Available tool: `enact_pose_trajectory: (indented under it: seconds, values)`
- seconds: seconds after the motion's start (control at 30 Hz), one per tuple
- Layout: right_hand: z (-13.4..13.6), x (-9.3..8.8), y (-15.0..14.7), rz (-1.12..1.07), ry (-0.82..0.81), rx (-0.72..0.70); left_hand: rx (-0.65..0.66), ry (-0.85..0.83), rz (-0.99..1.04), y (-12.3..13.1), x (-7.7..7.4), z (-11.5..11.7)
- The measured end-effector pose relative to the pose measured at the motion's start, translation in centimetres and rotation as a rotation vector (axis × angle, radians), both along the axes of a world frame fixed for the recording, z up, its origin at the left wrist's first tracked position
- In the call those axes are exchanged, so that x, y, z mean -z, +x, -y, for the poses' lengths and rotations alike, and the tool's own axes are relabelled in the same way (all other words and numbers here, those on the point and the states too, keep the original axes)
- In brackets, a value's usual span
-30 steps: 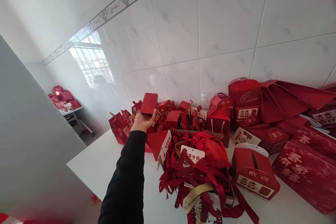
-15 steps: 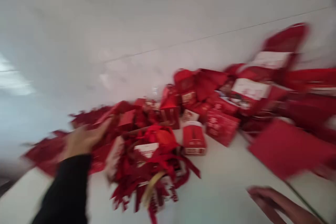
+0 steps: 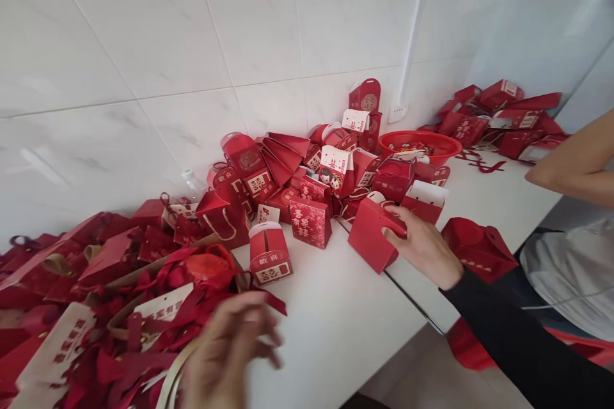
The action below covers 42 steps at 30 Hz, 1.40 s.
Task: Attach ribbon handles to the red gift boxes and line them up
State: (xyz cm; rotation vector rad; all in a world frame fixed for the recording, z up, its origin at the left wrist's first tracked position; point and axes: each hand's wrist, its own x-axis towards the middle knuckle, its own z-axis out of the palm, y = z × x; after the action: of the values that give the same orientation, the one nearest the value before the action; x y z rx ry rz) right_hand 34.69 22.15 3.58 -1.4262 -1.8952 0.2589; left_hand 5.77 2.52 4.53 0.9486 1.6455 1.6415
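Observation:
My right hand point(image 3: 419, 246) pinches the top edge of a plain red gift box point(image 3: 373, 235) between thumb and fingers; the box stands tilted at the table's seam. My left hand point(image 3: 235, 339), blurred by motion, hovers near the front edge with loosely bent fingers apart and nothing in them. Beside it lies an open carton point(image 3: 139, 268) full of red ribbons and white printed tags point(image 3: 163, 303). A small red box with a gold label point(image 3: 270, 254) stands between the hands, next to a flower-printed red box point(image 3: 309, 222).
Many red candy boxes point(image 3: 249, 153) are heaped along the tiled wall. A red plastic basin point(image 3: 422, 144) stands behind, with more boxes point(image 3: 499, 115) at the far right. Another person's arm point(image 3: 575, 153) rests at the right, near a dark red box point(image 3: 477, 246). The white table point(image 3: 311, 313) has a seam.
The view has swung right and steadied. My left hand has come back from the pile on the left. My right hand, empty before, has taken hold of the red gift box.

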Motion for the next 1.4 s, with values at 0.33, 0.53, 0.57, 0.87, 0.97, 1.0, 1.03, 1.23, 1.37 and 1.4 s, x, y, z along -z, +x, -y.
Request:
enact_pose_trajectory:
  seconds: [0.33,0.53,0.57,0.87,0.97,1.0,1.03,1.23,1.37,1.4]
  values:
    - [12.4,-0.1,-3.8,-0.298,-0.548,-0.374,0.216,0.112,-0.184,12.0,6.0,-3.5]
    - [11.2,2.0,-3.7,-0.253,-0.188,-0.392,0.209,0.069,-0.211,9.1,3.7,-2.0]
    - [10.7,2.3,-3.6,-0.217,-0.072,-0.388,0.248,0.065,-0.232,8.6,3.4,-1.7]
    - [10.2,3.1,-3.0,-0.138,-0.266,-0.716,0.368,0.047,-0.243,6.1,3.2,0.3]
    - [9.4,3.7,-3.9,-0.208,-0.226,-0.676,0.406,0.052,-0.408,5.3,2.1,1.6]
    - [9.2,4.0,-4.3,-0.221,-0.184,-0.654,0.419,0.056,-0.483,4.6,1.5,2.2]
    - [9.1,4.1,-4.7,-0.231,-0.134,-0.632,0.402,0.061,-0.556,3.6,0.7,2.7]
    - [9.4,3.9,-5.3,-0.193,0.019,-0.656,-0.501,-0.205,-0.980,-6.5,-3.4,3.9]
    - [9.5,4.0,-5.0,-0.196,0.051,-0.644,-0.467,-0.288,-1.071,-10.5,-3.9,4.0]
    - [9.4,4.0,-5.0,-0.199,0.066,-0.640,-0.442,-0.306,-1.093,-10.8,-3.8,3.9]
